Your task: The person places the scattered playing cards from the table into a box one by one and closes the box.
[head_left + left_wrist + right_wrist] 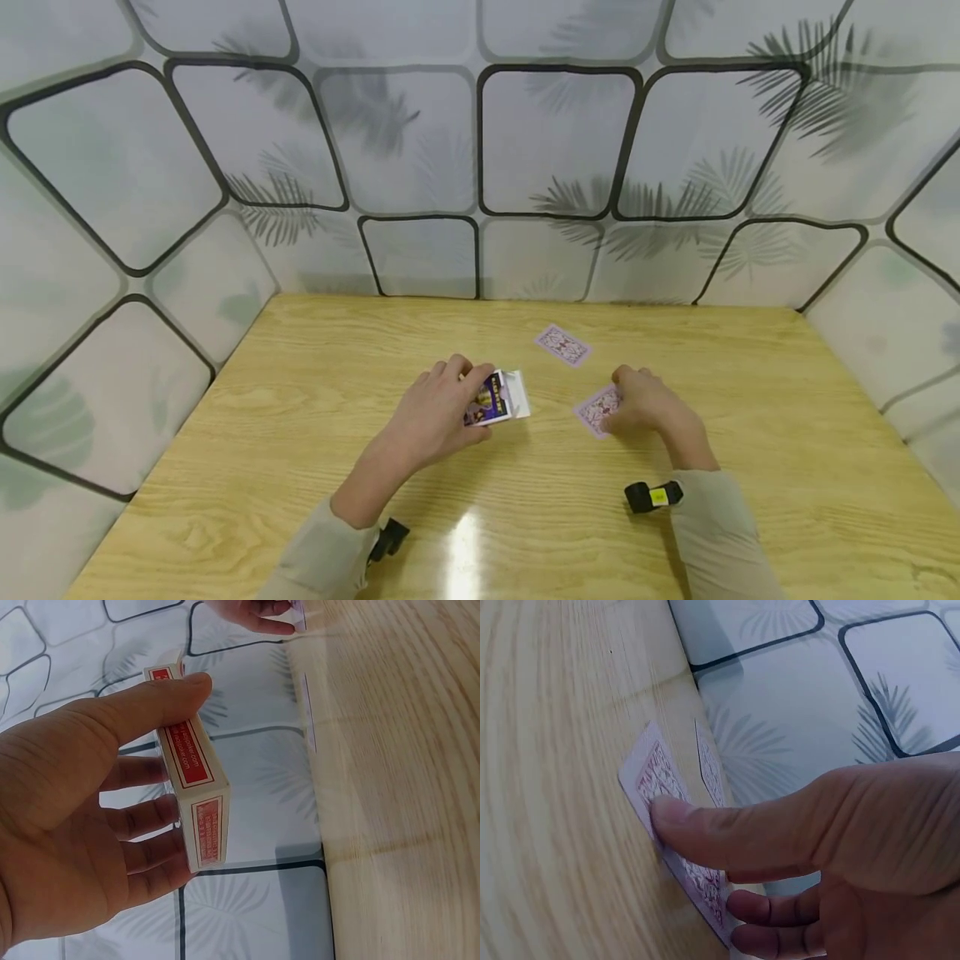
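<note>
My left hand point(427, 417) holds a playing-card box point(489, 400) above the table, thumb along one narrow side and fingers on the opposite one. The box has a dark blue picture on top, and its white end flap point(517, 393) sticks out to the right. Red printed panels show on the box's sides point(187, 754) in the left wrist view. My right hand point(651, 408) grips a playing card point(596, 411) with a pink patterned back, its thumb point(679, 817) at one edge and fingers toward the other. A second playing card point(564, 345) lies back-up farther off.
The wooden table point(300, 400) ends at a pale curtain point(420, 142) with dark outlines and leaf prints, which also runs along both sides. A small black device is strapped at each wrist, the right one point(652, 497) with a yellow label.
</note>
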`<act>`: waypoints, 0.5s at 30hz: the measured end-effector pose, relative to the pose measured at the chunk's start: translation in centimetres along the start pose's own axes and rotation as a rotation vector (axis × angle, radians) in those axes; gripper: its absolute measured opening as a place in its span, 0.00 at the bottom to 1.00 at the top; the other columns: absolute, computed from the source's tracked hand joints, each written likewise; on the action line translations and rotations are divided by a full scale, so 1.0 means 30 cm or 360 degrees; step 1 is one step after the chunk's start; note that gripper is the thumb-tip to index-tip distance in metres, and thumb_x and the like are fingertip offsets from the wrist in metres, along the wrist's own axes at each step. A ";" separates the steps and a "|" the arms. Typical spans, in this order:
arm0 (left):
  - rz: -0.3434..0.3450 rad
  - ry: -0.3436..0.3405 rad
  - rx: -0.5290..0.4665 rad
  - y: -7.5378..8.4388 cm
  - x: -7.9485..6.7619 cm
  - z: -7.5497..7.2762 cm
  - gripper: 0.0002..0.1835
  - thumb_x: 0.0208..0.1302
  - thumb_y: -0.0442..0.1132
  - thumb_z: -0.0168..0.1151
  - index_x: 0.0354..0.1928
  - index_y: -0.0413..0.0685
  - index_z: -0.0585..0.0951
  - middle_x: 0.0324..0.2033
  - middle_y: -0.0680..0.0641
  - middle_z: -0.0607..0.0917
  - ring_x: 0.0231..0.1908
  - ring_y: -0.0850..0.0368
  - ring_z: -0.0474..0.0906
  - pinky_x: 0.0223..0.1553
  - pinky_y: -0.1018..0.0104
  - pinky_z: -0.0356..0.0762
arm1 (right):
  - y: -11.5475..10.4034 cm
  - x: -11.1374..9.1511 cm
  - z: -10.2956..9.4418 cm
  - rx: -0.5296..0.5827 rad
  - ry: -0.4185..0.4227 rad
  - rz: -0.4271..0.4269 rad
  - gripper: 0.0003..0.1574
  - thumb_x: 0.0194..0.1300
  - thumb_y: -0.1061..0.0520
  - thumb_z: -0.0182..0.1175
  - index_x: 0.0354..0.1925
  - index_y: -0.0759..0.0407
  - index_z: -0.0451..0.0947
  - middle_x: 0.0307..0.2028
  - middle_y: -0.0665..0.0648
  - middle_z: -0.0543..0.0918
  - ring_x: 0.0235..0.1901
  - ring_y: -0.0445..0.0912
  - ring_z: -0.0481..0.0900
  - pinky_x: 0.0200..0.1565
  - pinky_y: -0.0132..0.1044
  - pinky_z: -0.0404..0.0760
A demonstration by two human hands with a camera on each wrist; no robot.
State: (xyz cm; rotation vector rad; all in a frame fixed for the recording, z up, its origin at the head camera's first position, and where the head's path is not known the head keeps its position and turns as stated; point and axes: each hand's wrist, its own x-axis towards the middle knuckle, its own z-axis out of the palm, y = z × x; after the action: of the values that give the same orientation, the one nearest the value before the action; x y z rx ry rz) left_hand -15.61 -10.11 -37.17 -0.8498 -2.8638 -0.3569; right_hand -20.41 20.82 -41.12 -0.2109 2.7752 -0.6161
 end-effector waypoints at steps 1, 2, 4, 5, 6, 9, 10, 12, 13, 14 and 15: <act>-0.0002 -0.0003 -0.0004 0.000 -0.001 0.001 0.42 0.52 0.51 0.78 0.67 0.48 0.71 0.53 0.40 0.77 0.48 0.47 0.76 0.47 0.52 0.78 | 0.004 0.001 0.001 0.0020 -0.0009 0.0005 0.49 0.50 0.56 0.75 0.62 0.76 0.64 0.41 0.65 0.75 0.37 0.53 0.70 0.39 0.44 0.72; -0.0005 -0.0005 -0.0008 0.000 -0.001 0.003 0.42 0.52 0.51 0.78 0.67 0.48 0.71 0.53 0.40 0.77 0.47 0.48 0.76 0.47 0.52 0.78 | 0.008 0.002 0.001 0.0032 -0.0016 0.0009 0.50 0.50 0.55 0.76 0.63 0.76 0.64 0.42 0.65 0.75 0.37 0.53 0.71 0.39 0.44 0.72; -0.0011 -0.0011 -0.0016 0.000 -0.003 0.005 0.42 0.52 0.51 0.77 0.68 0.49 0.71 0.53 0.41 0.77 0.48 0.48 0.76 0.48 0.52 0.78 | 0.014 0.003 0.001 0.0045 -0.0026 0.0005 0.51 0.49 0.55 0.76 0.63 0.77 0.63 0.42 0.66 0.75 0.37 0.53 0.71 0.40 0.45 0.73; -0.0014 -0.0013 -0.0017 0.000 -0.003 0.005 0.42 0.52 0.51 0.77 0.68 0.49 0.71 0.53 0.41 0.77 0.48 0.48 0.75 0.48 0.52 0.77 | 0.015 0.004 0.001 0.0057 -0.0025 0.0002 0.51 0.49 0.55 0.77 0.62 0.77 0.63 0.42 0.65 0.75 0.37 0.53 0.71 0.40 0.45 0.73; -0.0015 -0.0014 -0.0017 -0.001 -0.004 0.006 0.42 0.52 0.51 0.77 0.68 0.49 0.71 0.53 0.41 0.77 0.48 0.48 0.75 0.48 0.52 0.77 | 0.016 0.005 0.001 0.0070 -0.0024 0.0001 0.49 0.49 0.56 0.77 0.61 0.77 0.64 0.41 0.65 0.75 0.37 0.52 0.72 0.41 0.45 0.74; -0.0015 -0.0009 -0.0011 -0.001 -0.002 0.008 0.42 0.53 0.52 0.77 0.68 0.49 0.71 0.53 0.41 0.77 0.48 0.48 0.75 0.48 0.52 0.77 | 0.015 0.008 -0.002 0.0130 -0.0027 -0.0007 0.42 0.48 0.58 0.76 0.55 0.77 0.68 0.39 0.64 0.76 0.36 0.52 0.74 0.38 0.43 0.76; -0.0013 -0.0008 -0.0008 -0.001 -0.002 0.009 0.42 0.53 0.52 0.77 0.68 0.49 0.71 0.53 0.41 0.77 0.48 0.48 0.75 0.48 0.52 0.77 | 0.014 0.008 -0.003 0.0152 -0.0027 -0.0016 0.39 0.48 0.59 0.76 0.52 0.77 0.69 0.38 0.64 0.77 0.35 0.52 0.75 0.37 0.42 0.76; -0.0007 -0.0005 -0.0004 -0.001 -0.001 0.010 0.42 0.53 0.52 0.77 0.67 0.49 0.71 0.53 0.41 0.77 0.48 0.48 0.75 0.48 0.52 0.77 | 0.013 0.010 -0.003 0.0178 -0.0024 -0.0024 0.34 0.48 0.61 0.76 0.49 0.75 0.71 0.36 0.62 0.77 0.34 0.51 0.75 0.35 0.40 0.76; -0.0004 -0.0006 -0.0001 0.000 0.000 0.010 0.42 0.52 0.52 0.77 0.67 0.49 0.71 0.53 0.41 0.77 0.48 0.48 0.75 0.48 0.52 0.78 | 0.014 0.011 -0.003 0.0193 -0.0020 -0.0031 0.32 0.49 0.62 0.75 0.47 0.74 0.72 0.35 0.62 0.77 0.33 0.50 0.75 0.34 0.39 0.76; 0.0000 -0.0005 -0.0001 0.001 0.001 0.010 0.41 0.52 0.52 0.77 0.67 0.49 0.71 0.53 0.41 0.77 0.48 0.48 0.76 0.48 0.52 0.78 | 0.015 0.011 -0.003 0.0209 -0.0009 -0.0041 0.30 0.49 0.63 0.75 0.46 0.74 0.72 0.35 0.62 0.77 0.33 0.50 0.76 0.33 0.38 0.75; 0.0001 -0.0004 0.0000 0.001 0.002 0.010 0.41 0.52 0.52 0.77 0.67 0.49 0.71 0.53 0.41 0.77 0.48 0.48 0.76 0.48 0.51 0.78 | 0.016 0.012 -0.003 0.0227 0.0002 -0.0052 0.28 0.50 0.63 0.74 0.45 0.74 0.72 0.34 0.63 0.77 0.32 0.50 0.76 0.32 0.38 0.75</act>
State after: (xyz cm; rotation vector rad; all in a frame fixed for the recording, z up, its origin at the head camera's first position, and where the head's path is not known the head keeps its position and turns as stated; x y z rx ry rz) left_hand -15.67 -9.97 -37.46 -0.8523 -2.8659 -0.3563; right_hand -20.81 21.23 -41.33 -0.2256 2.7197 -0.8194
